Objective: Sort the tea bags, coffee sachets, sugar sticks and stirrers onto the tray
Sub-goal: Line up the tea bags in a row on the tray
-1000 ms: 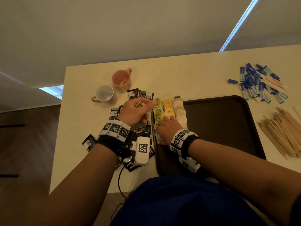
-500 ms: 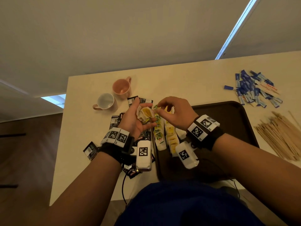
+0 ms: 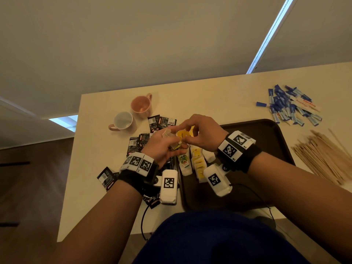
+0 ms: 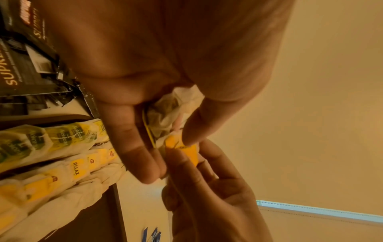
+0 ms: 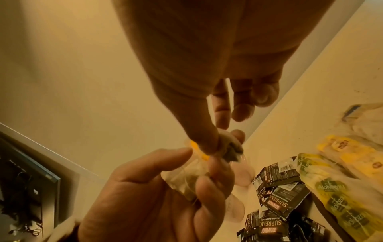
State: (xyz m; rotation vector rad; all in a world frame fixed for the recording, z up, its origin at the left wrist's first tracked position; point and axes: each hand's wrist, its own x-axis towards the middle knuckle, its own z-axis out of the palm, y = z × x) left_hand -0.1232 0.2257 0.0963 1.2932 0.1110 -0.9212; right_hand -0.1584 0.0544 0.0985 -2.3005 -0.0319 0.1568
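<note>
Tray (image 3: 270, 141) holds tea bag rows (image 3: 198, 162); mugs (image 3: 123, 121) empty.

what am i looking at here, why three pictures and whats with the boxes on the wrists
No machine: a person sorts drink supplies, and the wrist boxes are cameras. The wide picture comes from a head camera; the two close ones look along each hand. On the table a dark tray holds rows of tea bags. Beside it lie black coffee sachets, two mugs, blue sugar sticks and wooden stirrers. The left hand holds a bunch of tea bags; the right hand pinches one bag's yellow tag.
</note>
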